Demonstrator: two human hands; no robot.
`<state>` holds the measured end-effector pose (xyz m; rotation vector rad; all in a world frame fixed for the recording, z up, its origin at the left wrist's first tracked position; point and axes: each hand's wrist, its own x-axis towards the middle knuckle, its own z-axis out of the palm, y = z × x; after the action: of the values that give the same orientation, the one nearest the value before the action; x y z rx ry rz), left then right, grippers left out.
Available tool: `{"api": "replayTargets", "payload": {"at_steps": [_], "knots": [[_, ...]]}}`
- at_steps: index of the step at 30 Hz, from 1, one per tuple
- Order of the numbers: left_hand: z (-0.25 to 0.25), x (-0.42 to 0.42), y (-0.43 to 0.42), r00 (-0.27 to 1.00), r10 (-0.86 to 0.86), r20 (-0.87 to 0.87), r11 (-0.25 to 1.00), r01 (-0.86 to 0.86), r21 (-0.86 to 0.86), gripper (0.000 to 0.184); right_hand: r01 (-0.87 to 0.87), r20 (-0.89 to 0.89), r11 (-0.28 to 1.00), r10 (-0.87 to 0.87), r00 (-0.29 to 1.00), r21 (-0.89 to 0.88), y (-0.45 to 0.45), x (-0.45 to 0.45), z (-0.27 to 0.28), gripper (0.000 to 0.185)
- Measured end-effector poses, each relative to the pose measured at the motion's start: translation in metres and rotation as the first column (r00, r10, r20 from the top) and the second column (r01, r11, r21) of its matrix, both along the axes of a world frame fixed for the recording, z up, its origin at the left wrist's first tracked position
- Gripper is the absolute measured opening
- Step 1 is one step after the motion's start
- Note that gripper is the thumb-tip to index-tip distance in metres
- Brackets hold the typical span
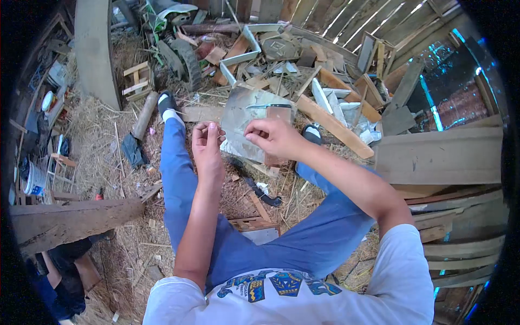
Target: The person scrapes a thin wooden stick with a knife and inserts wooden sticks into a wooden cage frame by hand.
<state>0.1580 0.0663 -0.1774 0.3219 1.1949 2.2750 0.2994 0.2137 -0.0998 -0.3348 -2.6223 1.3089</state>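
My left hand (208, 145) is raised in front of my knees, its thumb and fingertips pinched together. Whatever may be between those fingertips is too small to make out. To its right, my right hand (269, 135) has curled fingers with thumb and forefinger close together; anything held there is hidden. Both hands are above a grey flat board (236, 108) between my feet. On this board lies a thin knife-like tool (269, 106) with a dark end, beside a reddish-brown block (278, 114) partly covered by my right hand. A black curved object (254, 184) lies below them on the straw.
Scrap wood and a white-edged frame (250, 40) are piled ahead, near a tire (187, 64). A long plank (336, 127) slants at right. A thick beam (76, 221) juts in at left, with another person's legs (65, 273) below it. A white bucket (35, 179) stands far left.
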Motion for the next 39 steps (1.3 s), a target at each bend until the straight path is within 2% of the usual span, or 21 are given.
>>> {"api": "replayTargets", "payload": {"at_steps": [5,7,10,13,16,19,20,21,22,24,26,28,29,30,32,33,35,36,37,38,39], "knots": [[0.064,0.014,0.004,0.999,-0.01,-0.03,0.992,0.014,0.128,0.013,0.132,-0.096,0.981,-0.12,0.988,0.139,-0.007,0.042,0.05,0.013],[0.089,0.017,0.008,0.997,-0.02,-0.073,0.977,0.036,0.211,0.01,0.194,-0.255,0.927,-0.112,0.96,0.322,-0.004,0.068,0.064,0.013],[0.128,0.033,0.017,0.989,-0.014,-0.15,0.972,0.049,0.228,0.009,0.347,-0.277,0.886,-0.266,0.923,0.307,-0.012,0.114,0.09,0.013],[0.156,0.061,0.028,0.965,-0.101,-0.243,0.965,0.154,0.213,0.01,0.439,-0.29,0.833,-0.352,0.89,0.336,-0.017,0.17,0.1,0.014],[0.178,0.112,0.043,0.929,-0.225,-0.294,0.948,0.278,0.152,0.009,0.679,-0.361,0.689,-0.584,0.727,0.254,-0.037,0.224,0.11,0.017],[0.18,0.167,0.065,0.729,-0.452,-0.514,0.861,0.507,-0.038,0.007,0.787,-0.426,0.553,-0.664,0.614,0.273,-0.062,0.272,0.102,0.021],[0.176,0.189,0.071,0.679,-0.539,-0.499,0.825,0.545,-0.149,0.008,0.808,-0.439,0.526,-0.68,0.587,0.267,-0.072,0.284,0.1,0.022],[0.174,0.216,0.074,0.639,-0.619,-0.456,0.769,0.612,-0.186,0.007,0.822,-0.388,0.553,-0.734,0.558,0.136,-0.08,0.293,0.091,0.021],[0.172,0.241,0.077,0.598,-0.689,-0.41,0.71,0.669,-0.218,0.007,0.84,-0.378,0.526,-0.757,0.533,0.132,-0.089,0.302,0.084,0.021],[0.143,0.276,0.085,0.525,-0.748,-0.407,0.639,0.735,-0.227,0.006,0.869,-0.202,0.485,-0.864,0.46,-0.096,-0.104,0.315,0.069,0.017],[0.118,0.303,0.089,0.417,-0.835,-0.36,0.523,0.806,-0.279,0.008,0.893,-0.143,0.437,-0.896,0.421,-0.11,-0.112,0.33,0.046,0.013],[0.103,0.324,0.092,0.382,-0.864,-0.328,0.485,0.808,-0.334,0.012,0.903,-0.138,0.378,-0.924,0.355,-0.207,-0.116,0.345,0.02,0.014],[0.097,0.331,0.093,0.362,-0.883,-0.3,0.459,0.803,-0.381,0.015,0.933,-0.121,0.294,-0.954,0.274,-0.206,-0.118,0.352,0.005,0.012],[0.092,0.336,0.095,0.352,-0.892,-0.284,0.442,0.809,-0.387,0.015,0.937,-0.104,0.279,-0.959,0.263,-0.209,-0.117,0.362,-0.014,0.012],[0.085,0.347,0.098,0.319,-0.921,-0.224,0.389,0.731,-0.561,0.026,0.991,-0.068,-0.033,-0.997,-0.041,-0.126,-0.112,0.385,-0.055,0.012],[0.093,0.36,0.102,0.31,-0.917,-0.253,0.4,0.705,-0.585,0.029,0.992,-0.051,-0.041,-0.998,-0.047,-0.118,-0.111,0.4,-0.076,0.012],[0.098,0.391,0.116,0.263,-0.947,-0.183,0.321,0.773,-0.547,0.026,0.946,0.006,-0.317,-0.948,-0.317,-0.062,-0.11,0.426,-0.114,0.011],[0.098,0.407,0.126,0.216,-0.967,-0.134,0.254,0.828,-0.5,0.023,0.944,0.017,-0.326,-0.945,-0.326,-0.055,-0.112,0.435,-0.126,0.011],[0.091,0.425,0.139,0.207,-0.97,-0.125,0.242,0.832,-0.499,0.023,0.913,0.05,-0.398,-0.917,-0.395,-0.086,-0.113,0.443,-0.136,0.01],[0.075,0.444,0.153,0.116,-0.984,-0.136,0.172,0.822,-0.543,0.021,0.875,0.08,-0.47,-0.883,-0.463,-0.115,-0.113,0.45,-0.147,0.01],[0.057,0.458,0.161,0.019,-0.989,-0.144,0.1,0.805,-0.585,0.019,0.859,0.018,-0.509,-0.861,-0.509,-0.06,-0.113,0.455,-0.162,0.01]]}}
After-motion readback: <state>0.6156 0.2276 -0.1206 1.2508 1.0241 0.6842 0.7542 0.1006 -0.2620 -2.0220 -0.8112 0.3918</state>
